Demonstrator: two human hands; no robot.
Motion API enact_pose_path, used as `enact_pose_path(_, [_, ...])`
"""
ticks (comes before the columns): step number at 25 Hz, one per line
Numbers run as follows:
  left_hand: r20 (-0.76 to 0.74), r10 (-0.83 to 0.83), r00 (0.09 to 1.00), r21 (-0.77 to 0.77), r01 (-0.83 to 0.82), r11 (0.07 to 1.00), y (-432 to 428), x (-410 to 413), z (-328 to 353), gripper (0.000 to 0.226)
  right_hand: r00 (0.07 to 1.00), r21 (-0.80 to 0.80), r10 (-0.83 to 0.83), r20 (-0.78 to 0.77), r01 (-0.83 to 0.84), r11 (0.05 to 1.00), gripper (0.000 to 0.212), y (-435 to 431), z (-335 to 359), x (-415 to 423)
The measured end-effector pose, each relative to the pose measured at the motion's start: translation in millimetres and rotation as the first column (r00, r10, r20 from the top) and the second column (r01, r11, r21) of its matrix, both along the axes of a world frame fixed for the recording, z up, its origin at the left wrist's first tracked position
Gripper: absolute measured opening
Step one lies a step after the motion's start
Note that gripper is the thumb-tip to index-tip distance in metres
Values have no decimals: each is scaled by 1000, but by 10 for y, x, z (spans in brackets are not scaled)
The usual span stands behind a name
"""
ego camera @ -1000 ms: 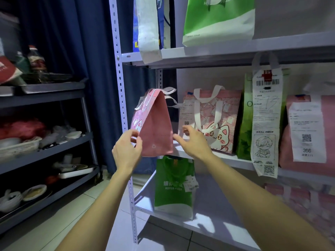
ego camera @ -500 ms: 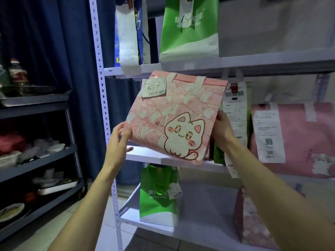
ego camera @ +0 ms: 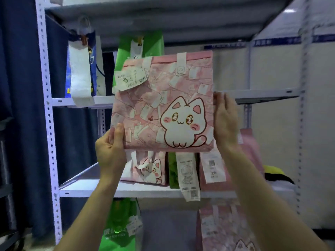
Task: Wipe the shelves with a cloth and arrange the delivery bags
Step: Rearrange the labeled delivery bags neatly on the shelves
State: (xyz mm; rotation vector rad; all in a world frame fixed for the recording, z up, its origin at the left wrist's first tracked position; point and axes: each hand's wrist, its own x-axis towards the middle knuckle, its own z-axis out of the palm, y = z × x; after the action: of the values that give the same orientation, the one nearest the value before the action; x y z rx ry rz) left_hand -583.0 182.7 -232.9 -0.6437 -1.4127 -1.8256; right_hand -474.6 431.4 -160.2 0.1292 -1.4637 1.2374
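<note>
Head view: the pink cat bag (ego camera: 163, 98) is held upright in the air, level with the upper shelf (ego camera: 262, 92), probably so it can be stood there. The left hand (ego camera: 110, 151) is raised, its grip pinching the lower left corner. The right hand (ego camera: 225, 120) presses flat, fingers straight, against the right edge.

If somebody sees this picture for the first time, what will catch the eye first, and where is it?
The pink cat bag, held up in the middle of the view, with a white cartoon cat on its front and a paper label at its top left corner. The left hand grips its lower left corner; the right hand lies flat against its right edge.
</note>
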Motion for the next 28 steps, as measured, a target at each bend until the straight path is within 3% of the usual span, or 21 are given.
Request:
enact_pose_path(3, [-81, -70, 994, 17, 71, 997, 411, 96, 373, 37, 990, 163, 135, 35, -139, 977, 59, 314, 244, 329])
enact_pose_path(6, [-97, -188, 977, -46, 185, 982, 868, 42, 853, 33, 998, 287, -51, 21, 43, 957, 16, 615, 546, 335])
enact_pose_path(8, [-70, -257, 964, -159, 243, 957, 1195, -115, 1218, 30, 993, 240, -117, -25, 119, 963, 9, 930, 859, 188])
enact_pose_path(13, [-144, -35, 989, -465, -36, 885, 1825, -696, 2044, 26, 990, 185, -122, 74, 107, 977, 34, 1691, 1544, -344])
enact_pose_path(15, [-113, 75, 991, -629, -130, 766, 2015, -948, 2089, 34, 931, 260, -257, 258, 189, 947, 42, 1946, 1458, -670])
enact_pose_path(17, [-164, 323, 932, -757, -329, 565, 2173, -1179, 1997, 37, 777, 436, -471, 418, 284, 854, 44, 2163, 1258, -914])
enact_pose_path(19, [-220, 457, 862, -777, -438, 452, 2244, -1267, 1922, 38, 723, 504, -562, 402, 338, 795, 39, 2277, 1168, -1017])
enact_pose_path(28, [-258, 423, 869, -769, -450, 455, 2156, -1165, 1796, 74, 789, 435, -488, 375, 315, 844, 59, 2307, 1195, -982])
